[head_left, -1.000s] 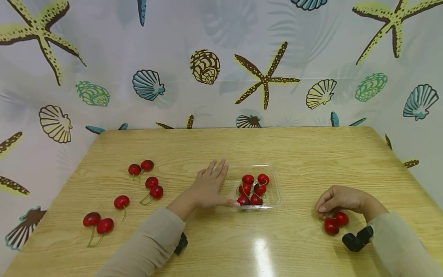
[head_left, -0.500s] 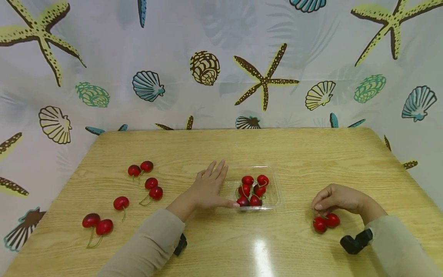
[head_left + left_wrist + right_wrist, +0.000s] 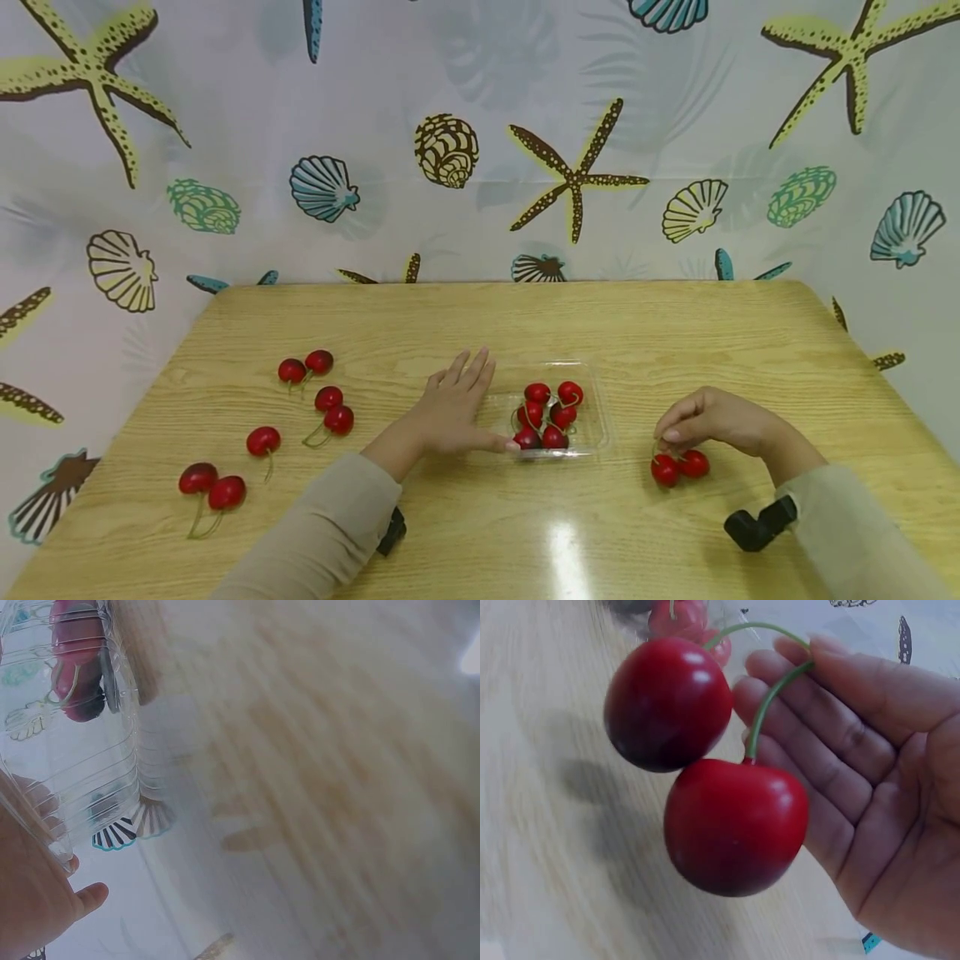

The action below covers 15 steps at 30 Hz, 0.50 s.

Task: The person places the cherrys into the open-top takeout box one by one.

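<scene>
My right hand [image 3: 716, 422] pinches the joined green stems of a pair of red cherries [image 3: 679, 467] between thumb and forefinger. In the right wrist view the two cherries [image 3: 735, 825] hang below the fingers, over the wood. My left hand [image 3: 453, 412] lies with straight, spread fingers along the left side of a clear plastic box [image 3: 602, 408], the thumb at its near edge. Several cherries [image 3: 554, 437] with stems sit in the right part of the box. Through the box's ribbed wall [image 3: 97, 772], the left wrist view shows some of them.
On the left of the wooden table [image 3: 420, 317] lie two pairs of cherries, a far pair [image 3: 306, 365] and a nearer pair [image 3: 333, 410]. A single cherry [image 3: 263, 441] and another pair [image 3: 213, 486] lie closer to me. A shell-patterned cloth [image 3: 480, 200] hangs behind the table.
My right hand has moved left toward the box, carrying the pair of cherries with it. The left hand and the box have stayed in place.
</scene>
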Motion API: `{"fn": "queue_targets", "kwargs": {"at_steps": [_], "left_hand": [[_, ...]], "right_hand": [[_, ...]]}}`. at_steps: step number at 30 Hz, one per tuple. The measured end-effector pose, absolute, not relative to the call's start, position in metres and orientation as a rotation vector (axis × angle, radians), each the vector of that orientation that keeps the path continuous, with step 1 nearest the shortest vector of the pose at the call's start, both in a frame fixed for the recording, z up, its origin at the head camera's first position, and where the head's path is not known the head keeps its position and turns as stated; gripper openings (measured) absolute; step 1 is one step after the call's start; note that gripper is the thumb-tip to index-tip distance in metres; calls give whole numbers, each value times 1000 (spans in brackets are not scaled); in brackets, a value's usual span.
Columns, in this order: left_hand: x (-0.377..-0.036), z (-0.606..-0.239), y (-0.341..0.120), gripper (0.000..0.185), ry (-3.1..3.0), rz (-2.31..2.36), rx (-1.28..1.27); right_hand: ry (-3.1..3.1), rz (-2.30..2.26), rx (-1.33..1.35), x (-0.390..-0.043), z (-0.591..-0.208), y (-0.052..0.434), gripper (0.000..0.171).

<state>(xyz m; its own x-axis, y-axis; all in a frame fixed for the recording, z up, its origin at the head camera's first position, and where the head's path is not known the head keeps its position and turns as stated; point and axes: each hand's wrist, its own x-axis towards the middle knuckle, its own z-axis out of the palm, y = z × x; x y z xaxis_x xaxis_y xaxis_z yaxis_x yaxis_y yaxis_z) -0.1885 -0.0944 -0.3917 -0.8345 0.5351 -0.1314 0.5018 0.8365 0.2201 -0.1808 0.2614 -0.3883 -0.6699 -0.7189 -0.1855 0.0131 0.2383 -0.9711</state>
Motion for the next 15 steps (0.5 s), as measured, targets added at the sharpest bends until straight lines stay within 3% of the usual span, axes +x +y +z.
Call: {"fn": "queue_targets", "kwargs": {"at_steps": [15], "left_hand": [[-190,-395,-95,112,2830,253,786]], "right_hand": [[1916,-1499,-746,-185,-370,241,15]]}}
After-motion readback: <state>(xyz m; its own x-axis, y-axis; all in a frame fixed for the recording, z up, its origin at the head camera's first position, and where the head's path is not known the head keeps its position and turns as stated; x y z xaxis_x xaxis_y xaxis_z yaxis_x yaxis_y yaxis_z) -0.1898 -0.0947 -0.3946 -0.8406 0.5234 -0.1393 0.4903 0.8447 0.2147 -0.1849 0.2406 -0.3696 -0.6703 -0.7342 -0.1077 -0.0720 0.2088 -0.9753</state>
